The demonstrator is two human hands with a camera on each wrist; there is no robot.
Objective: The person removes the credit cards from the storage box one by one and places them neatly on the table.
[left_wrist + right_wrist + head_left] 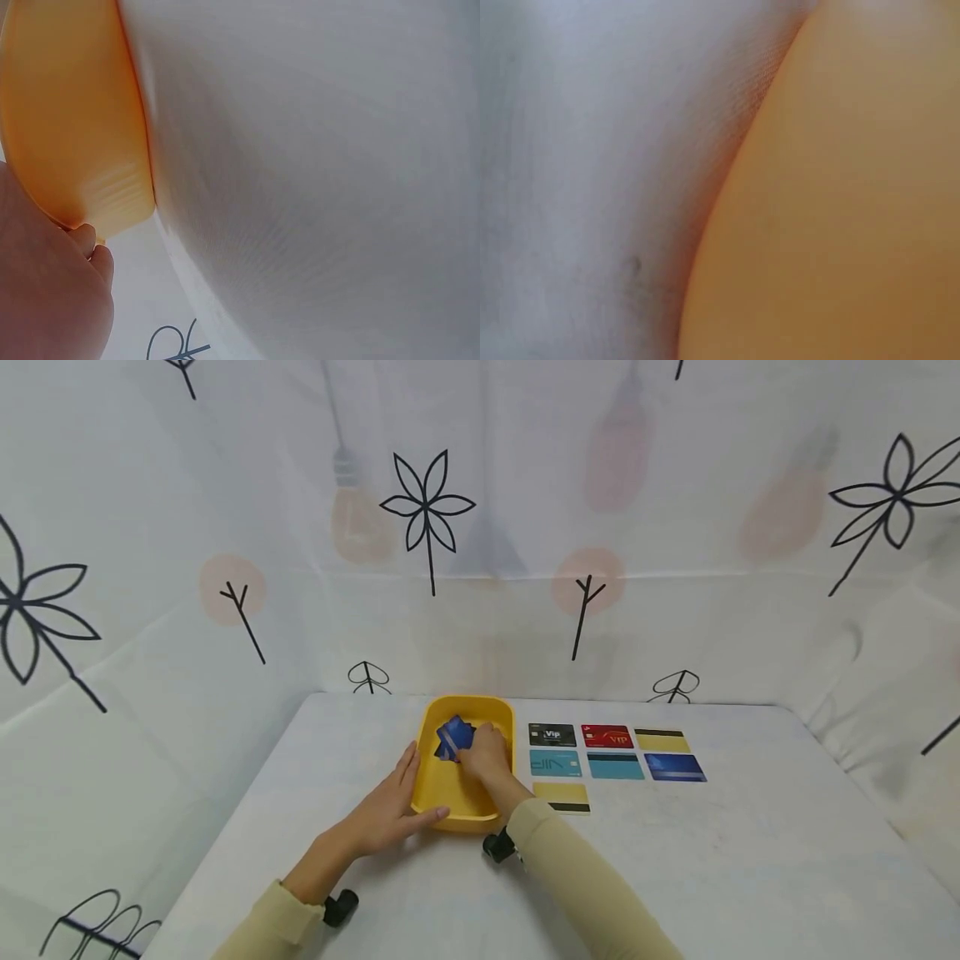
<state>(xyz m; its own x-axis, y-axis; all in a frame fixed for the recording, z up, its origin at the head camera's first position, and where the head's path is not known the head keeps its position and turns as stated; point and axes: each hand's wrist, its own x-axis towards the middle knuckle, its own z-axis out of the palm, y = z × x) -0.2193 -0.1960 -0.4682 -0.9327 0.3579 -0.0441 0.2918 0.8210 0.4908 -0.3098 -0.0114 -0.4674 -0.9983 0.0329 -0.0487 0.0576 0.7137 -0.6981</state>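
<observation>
A yellow tray (450, 787) stands toward the back of the table, with a small fanned pile of blue cards (453, 738) inside. My left hand (384, 810) rests against the tray's left side, fingers stretched along the rim and thumb at the near edge. In the left wrist view, its fingertips (101, 262) touch the tray's rim. My right hand (487, 756) reaches into the tray with bent fingers, right at the pile's right side. Its fingertips are hidden, so I cannot tell whether they pinch a card. The right wrist view shows only the tray's wall (840, 210) and tabletop.
Right of the tray, cards lie flat in rows: a black card (552, 735), a red card (607, 737), a yellow card (662, 741), teal cards (555, 763), a blue card (675, 767) and another yellow card (561, 794). A patterned white cloth (510, 635) hangs behind the table.
</observation>
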